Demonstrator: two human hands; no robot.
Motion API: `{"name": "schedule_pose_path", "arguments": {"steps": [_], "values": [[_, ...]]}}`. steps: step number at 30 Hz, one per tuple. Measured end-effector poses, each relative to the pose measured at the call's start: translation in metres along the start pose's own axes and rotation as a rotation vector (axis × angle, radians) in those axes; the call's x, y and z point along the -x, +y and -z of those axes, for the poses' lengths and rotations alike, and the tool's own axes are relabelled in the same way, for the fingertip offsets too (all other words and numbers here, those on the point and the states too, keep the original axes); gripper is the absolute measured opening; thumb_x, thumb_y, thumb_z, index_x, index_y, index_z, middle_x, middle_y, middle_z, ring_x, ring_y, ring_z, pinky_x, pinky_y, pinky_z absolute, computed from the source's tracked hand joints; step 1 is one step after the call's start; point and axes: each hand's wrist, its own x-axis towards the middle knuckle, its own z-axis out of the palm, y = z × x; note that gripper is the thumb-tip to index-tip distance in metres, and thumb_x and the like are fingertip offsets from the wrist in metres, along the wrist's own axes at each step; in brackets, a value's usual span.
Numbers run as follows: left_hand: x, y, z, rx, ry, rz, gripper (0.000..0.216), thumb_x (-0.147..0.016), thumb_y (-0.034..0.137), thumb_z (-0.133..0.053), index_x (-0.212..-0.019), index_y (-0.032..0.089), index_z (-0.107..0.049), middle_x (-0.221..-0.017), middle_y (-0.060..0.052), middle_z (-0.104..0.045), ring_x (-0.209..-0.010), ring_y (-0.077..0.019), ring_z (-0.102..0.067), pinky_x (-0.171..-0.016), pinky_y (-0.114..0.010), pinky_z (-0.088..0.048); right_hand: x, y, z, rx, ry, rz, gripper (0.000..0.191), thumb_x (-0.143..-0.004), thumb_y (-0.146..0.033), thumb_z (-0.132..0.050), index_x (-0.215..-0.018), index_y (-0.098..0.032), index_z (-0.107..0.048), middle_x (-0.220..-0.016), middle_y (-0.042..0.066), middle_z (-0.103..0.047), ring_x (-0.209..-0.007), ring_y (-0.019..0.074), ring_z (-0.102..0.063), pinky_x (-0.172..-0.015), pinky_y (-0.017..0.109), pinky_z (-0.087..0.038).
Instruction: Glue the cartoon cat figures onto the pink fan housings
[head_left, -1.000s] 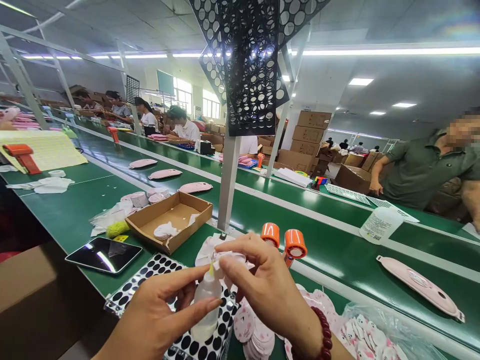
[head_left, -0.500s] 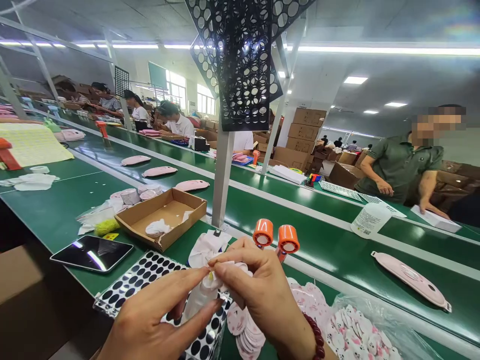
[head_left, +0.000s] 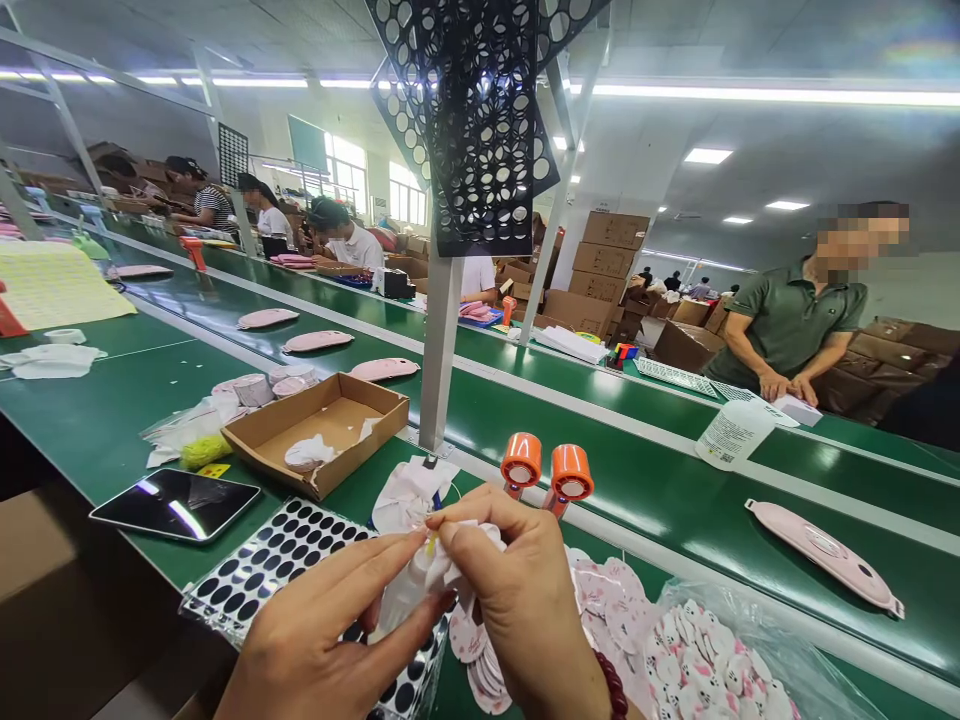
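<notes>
My left hand [head_left: 322, 625] is wrapped round a translucent white bottle [head_left: 399, 602], its fingertips up by the bottle's top. My right hand [head_left: 521, 575] pinches a crumpled white cloth or tissue [head_left: 444, 568] against that top, where a small yellow spot shows. The right fingers hide part of the cloth. Under the hands lies a sheet of black round stickers [head_left: 259, 580]. Beside my right wrist are pink-and-white printed round discs [head_left: 491, 680] in a stack, with more pink discs [head_left: 619, 600] to the right.
Behind my hands stand two orange rollers [head_left: 520, 462] and a metal post [head_left: 441, 350]. A cardboard tray [head_left: 315, 440] and a tablet [head_left: 176, 505] lie left. Pink pouches [head_left: 825, 555] rest on the green conveyor. Across it, a person in green [head_left: 799, 320] handles a white box [head_left: 796, 409].
Both my hands stay at the bottle top with only a slight shift of the cloth. The person across has brought both hands together on the white box, which has moved left.
</notes>
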Motion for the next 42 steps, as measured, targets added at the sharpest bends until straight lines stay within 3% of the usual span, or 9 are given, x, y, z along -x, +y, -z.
{"name": "schedule_pose_path", "arguments": {"steps": [6, 13, 16, 19, 22, 29, 32, 36, 42], "values": [[-0.006, 0.005, 0.0, 0.013, 0.017, -0.019, 0.027, -0.095, 0.047, -0.088, -0.121, 0.04, -0.087, -0.109, 0.005, -0.092, -0.081, -0.0157, -0.085, -0.086, -0.017, -0.065, 0.0, -0.001, 0.002, -0.023, -0.03, -0.125, 0.013, -0.079, -0.027, -0.077, -0.078, -0.022, -0.089, -0.083, 0.004, -0.082, -0.078, 0.0212, -0.07, -0.074, 0.032, -0.057], [-0.017, 0.012, 0.003, 0.064, 0.074, 0.121, 0.027, -0.085, 0.062, -0.092, -0.102, 0.041, -0.091, -0.083, 0.007, -0.087, -0.053, -0.0131, -0.071, -0.068, -0.02, -0.065, -0.005, -0.012, 0.018, 0.149, 0.033, 0.019, 0.014, -0.08, -0.039, -0.085, -0.076, -0.028, -0.092, -0.081, 0.004, -0.074, -0.084, 0.0227, -0.069, -0.077, 0.034, -0.057], [-0.018, 0.011, 0.001, 0.039, 0.062, 0.144, 0.034, -0.084, 0.068, -0.09, -0.098, 0.037, -0.091, -0.082, 0.003, -0.087, -0.052, -0.0153, -0.07, -0.059, -0.022, -0.063, -0.002, -0.011, 0.024, 0.166, -0.026, -0.009, 0.014, -0.077, -0.043, -0.091, -0.075, -0.029, -0.092, -0.08, 0.003, -0.069, -0.081, 0.0227, -0.067, -0.072, 0.035, -0.055], [-0.017, 0.013, 0.0, 0.041, 0.044, 0.13, 0.028, -0.089, 0.062, -0.088, -0.103, 0.037, -0.09, -0.084, 0.004, -0.086, -0.054, -0.0138, -0.071, -0.06, -0.02, -0.062, 0.004, -0.009, 0.025, 0.202, -0.079, 0.006, 0.013, -0.077, -0.042, -0.093, -0.085, -0.032, -0.095, -0.085, 0.003, -0.07, -0.083, 0.0227, -0.068, -0.076, 0.036, -0.056], [-0.018, 0.016, -0.001, 0.032, 0.068, 0.071, 0.018, -0.096, 0.053, -0.085, -0.106, 0.039, -0.086, -0.087, 0.007, -0.086, -0.057, -0.0124, -0.072, -0.067, -0.019, -0.063, 0.01, -0.006, 0.022, 0.221, -0.072, 0.028, 0.017, -0.078, -0.041, -0.095, -0.094, -0.035, -0.096, -0.09, 0.003, -0.074, -0.089, 0.0242, -0.071, -0.084, 0.038, -0.057], [-0.017, 0.019, 0.001, -0.008, 0.034, -0.106, 0.01, -0.102, 0.032, -0.078, -0.111, 0.035, -0.08, -0.103, 0.003, -0.086, -0.087, -0.0166, -0.083, -0.088, -0.023, -0.066, 0.013, -0.002, 0.019, 0.206, -0.055, -0.01, 0.012, -0.078, -0.036, -0.096, -0.088, -0.031, -0.093, -0.093, 0.003, -0.081, -0.094, 0.027, -0.076, -0.089, 0.039, -0.062], [-0.013, 0.017, 0.001, -0.062, 0.008, -0.181, 0.009, -0.103, 0.029, -0.078, -0.11, 0.033, -0.079, -0.11, 0.0, -0.087, -0.097, -0.0184, -0.084, -0.096, -0.026, -0.066, 0.015, -0.001, 0.017, 0.166, -0.013, -0.084, 0.014, -0.078, -0.039, -0.095, -0.083, -0.027, -0.089, -0.093, 0.004, -0.082, -0.091, 0.0273, -0.077, -0.075, 0.034, -0.062], [-0.008, 0.014, 0.0, -0.174, -0.008, -0.287, 0.012, -0.104, 0.021, -0.076, -0.114, 0.027, -0.08, -0.118, -0.007, -0.088, -0.102, -0.0215, -0.084, -0.095, -0.032, -0.068, 0.018, -0.001, 0.014, 0.129, -0.003, -0.165, 0.019, -0.075, -0.041, -0.093, -0.081, -0.024, -0.086, -0.096, 0.006, -0.083, -0.077, 0.0224, -0.072, -0.052, 0.026, -0.048], [-0.009, 0.015, -0.002, -0.271, 0.007, -0.435, 0.009, -0.104, 0.011, -0.075, -0.112, 0.015, -0.077, -0.112, -0.013, -0.086, -0.101, -0.0209, -0.083, -0.095, -0.032, -0.066, 0.021, 0.011, 0.009, 0.084, 0.07, -0.117, 0.014, -0.073, -0.037, -0.085, -0.074, -0.024, -0.086, -0.089, 0.006, -0.076, -0.075, 0.0205, -0.068, -0.042, 0.022, -0.036]]}}
